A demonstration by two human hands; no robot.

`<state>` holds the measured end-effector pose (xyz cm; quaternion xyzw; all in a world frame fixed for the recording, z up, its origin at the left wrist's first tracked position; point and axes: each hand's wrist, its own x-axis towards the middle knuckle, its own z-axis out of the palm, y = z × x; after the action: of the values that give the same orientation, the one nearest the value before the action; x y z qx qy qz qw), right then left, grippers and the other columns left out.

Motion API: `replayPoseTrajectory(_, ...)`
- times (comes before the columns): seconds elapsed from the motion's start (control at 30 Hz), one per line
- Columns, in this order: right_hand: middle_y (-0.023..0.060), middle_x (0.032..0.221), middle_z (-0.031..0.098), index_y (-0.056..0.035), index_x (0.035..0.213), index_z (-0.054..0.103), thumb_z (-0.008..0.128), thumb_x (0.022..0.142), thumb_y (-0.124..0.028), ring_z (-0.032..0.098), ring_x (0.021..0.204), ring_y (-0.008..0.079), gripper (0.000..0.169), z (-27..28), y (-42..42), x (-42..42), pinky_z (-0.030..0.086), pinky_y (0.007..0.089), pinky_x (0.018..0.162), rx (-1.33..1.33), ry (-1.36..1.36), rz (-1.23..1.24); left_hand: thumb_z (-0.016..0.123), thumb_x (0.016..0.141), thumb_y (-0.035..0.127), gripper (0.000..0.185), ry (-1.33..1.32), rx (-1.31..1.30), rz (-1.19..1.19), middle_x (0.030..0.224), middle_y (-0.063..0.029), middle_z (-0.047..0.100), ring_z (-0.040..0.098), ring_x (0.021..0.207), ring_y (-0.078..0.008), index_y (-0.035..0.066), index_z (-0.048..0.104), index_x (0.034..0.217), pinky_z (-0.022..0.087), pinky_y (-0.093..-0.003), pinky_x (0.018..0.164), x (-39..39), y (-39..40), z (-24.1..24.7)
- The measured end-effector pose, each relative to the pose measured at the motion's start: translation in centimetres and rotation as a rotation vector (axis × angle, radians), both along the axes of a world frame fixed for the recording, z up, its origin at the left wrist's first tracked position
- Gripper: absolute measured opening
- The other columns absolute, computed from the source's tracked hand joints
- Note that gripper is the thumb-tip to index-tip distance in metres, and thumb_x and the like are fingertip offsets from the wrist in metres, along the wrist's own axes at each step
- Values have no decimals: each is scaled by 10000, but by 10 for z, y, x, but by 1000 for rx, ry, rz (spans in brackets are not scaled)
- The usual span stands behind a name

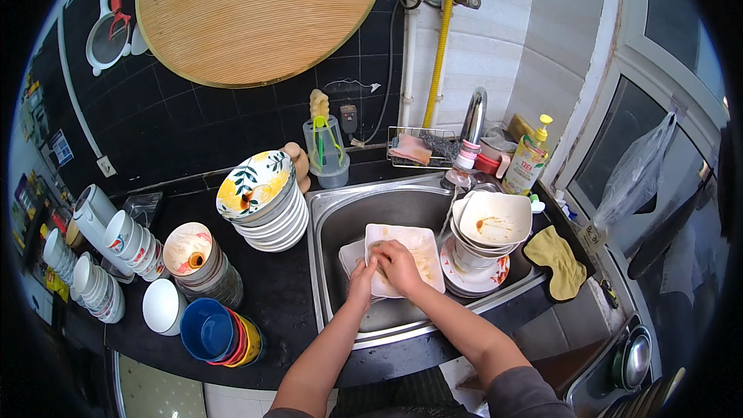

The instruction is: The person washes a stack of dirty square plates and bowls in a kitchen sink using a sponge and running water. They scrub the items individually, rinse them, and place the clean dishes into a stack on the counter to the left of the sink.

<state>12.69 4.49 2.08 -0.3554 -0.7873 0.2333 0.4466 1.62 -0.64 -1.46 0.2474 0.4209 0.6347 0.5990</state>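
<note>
A white square dish (426, 244) with brownish residue lies over another pale dish (350, 256) in the stainless steel sink (400, 330). My left hand (363, 281) is at the dish's left edge, its fingers against my other hand; its grip is unclear. Over the inside of the dish, my right hand (397, 265) has curled fingers, and whether it holds anything is hidden. To the right in the sink stand stacked white bowls (502, 217) with brown stains, on round plates (484, 281). From the chrome faucet (476, 107) a thin stream runs down beside the bowls.
Left of the sink stand stacked plates under a floral bowl (261, 186), stained bowls (188, 247), a white bowl (162, 305) and colored bowls (209, 331). Behind the sink are a wire rack (412, 157) and a soap bottle (525, 162). A yellow cloth (554, 264) lies right.
</note>
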Motion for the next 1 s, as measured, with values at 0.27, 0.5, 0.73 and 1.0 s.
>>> replayPoseTrajectory(0.27, 133, 894, 516, -49, 925, 541, 552, 748, -25, 499, 880, 318, 179, 9, 18, -11, 418, 377, 765, 142, -120, -285, 516, 875, 292, 395, -7, -35, -114, 1031, -73, 564, 555, 904, -150, 22, 480, 1161, 435, -281, 789, 8, -4, 14)
replayPoseTrajectory(0.5, 133, 879, 509, -60, 879, 542, 527, 739, -14, 496, 833, 317, 148, 23, 28, 0, 421, 392, 741, 264, -245, -288, 511, 878, 265, 374, 32, -10, -94, 1012, -82, 576, 572, 886, -167, 13, 479, 1153, 453, -296, 777, 4, -5, 12)
replayPoseTrajectory(0.73, 145, 833, 536, -47, 830, 566, 524, 737, -41, 521, 782, 324, 102, -7, 14, 22, 425, 405, 722, 173, -319, -349, 505, 886, 223, 328, 73, 110, 159, 1002, -81, 580, 553, 865, -142, -1, 511, 1126, 436, -267, 765, -3, -1, 13)
replayPoseTrajectory(1.0, 150, 844, 557, -18, 849, 580, 578, 747, -111, 535, 833, 321, 137, 17, -41, 5, 438, 377, 738, -124, -168, 146, 505, 888, 231, 329, 63, 134, 207, 1003, -83, 580, 559, 886, -159, 14, 501, 1134, 434, -286, 788, -6, -2, 14)
